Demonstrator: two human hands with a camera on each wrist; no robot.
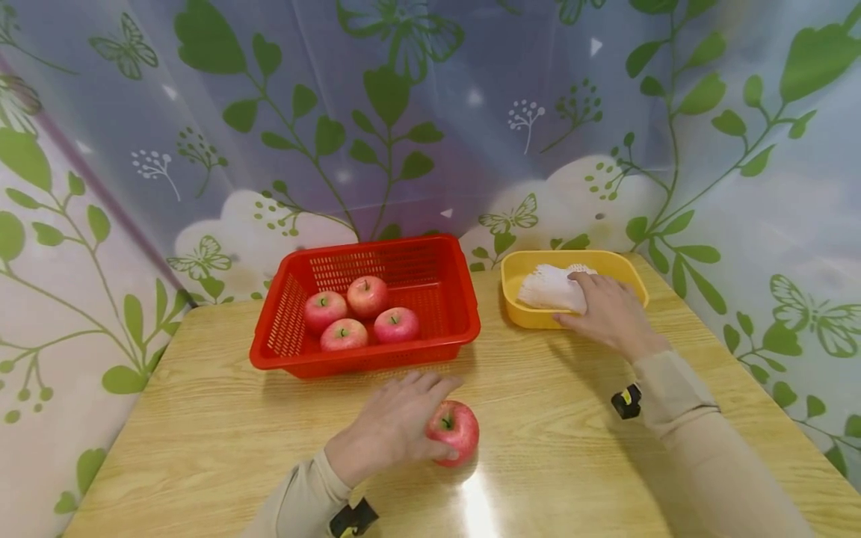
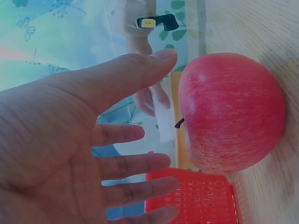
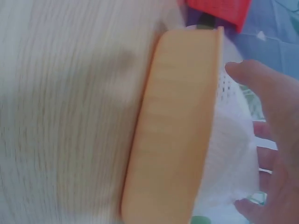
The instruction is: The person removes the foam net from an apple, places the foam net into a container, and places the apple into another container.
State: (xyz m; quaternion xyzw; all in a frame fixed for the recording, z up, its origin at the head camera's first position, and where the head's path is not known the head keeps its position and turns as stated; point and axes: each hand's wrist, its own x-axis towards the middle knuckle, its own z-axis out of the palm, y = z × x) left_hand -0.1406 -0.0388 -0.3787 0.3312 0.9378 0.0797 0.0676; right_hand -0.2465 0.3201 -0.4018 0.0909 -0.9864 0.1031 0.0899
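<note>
In the head view a red apple (image 1: 459, 435) stands on the table in front of the red basket. My left hand (image 1: 393, 426) is beside it, thumb and fingers spread. The left wrist view shows the apple (image 2: 233, 112) upright, stem toward the palm, outside any grip. My right hand (image 1: 608, 310) reaches over the yellow basket (image 1: 538, 320), at the white foam fruit nets (image 1: 551, 288) lying inside. In the right wrist view the thumb and fingers are spread about the nets (image 3: 229, 154), and the thumb stays apart.
Several red apples (image 1: 343, 335) lie in the left part of the red basket (image 1: 370, 362), which stands at the back of the wooden table (image 1: 222, 441). A printed cloth (image 1: 303, 149) with leaves and butterflies hangs behind and at both sides.
</note>
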